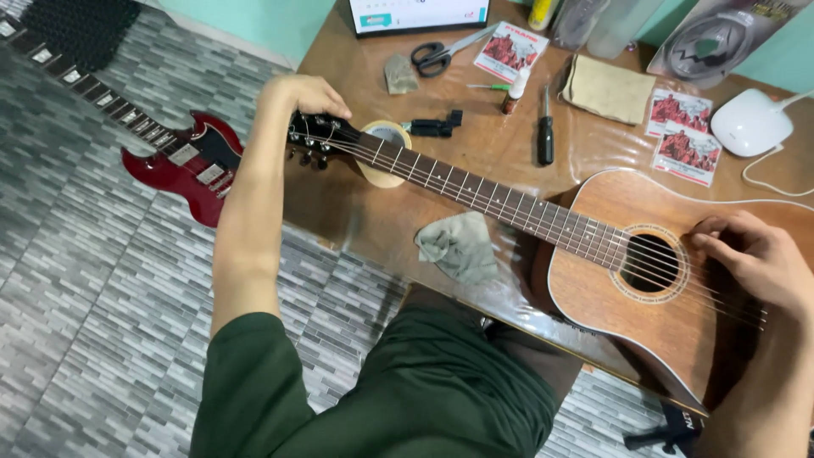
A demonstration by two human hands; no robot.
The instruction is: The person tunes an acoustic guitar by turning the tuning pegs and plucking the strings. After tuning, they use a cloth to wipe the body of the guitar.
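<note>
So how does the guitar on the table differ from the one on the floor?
The acoustic guitar is brown wood with a round soundhole; the red guitar is glossy, solid-bodied, with metal pickups. The acoustic guitar lies on the table, with the left hand at its headstock; the red guitar lies untouched on the tiled floor. Both lie face up.
</note>
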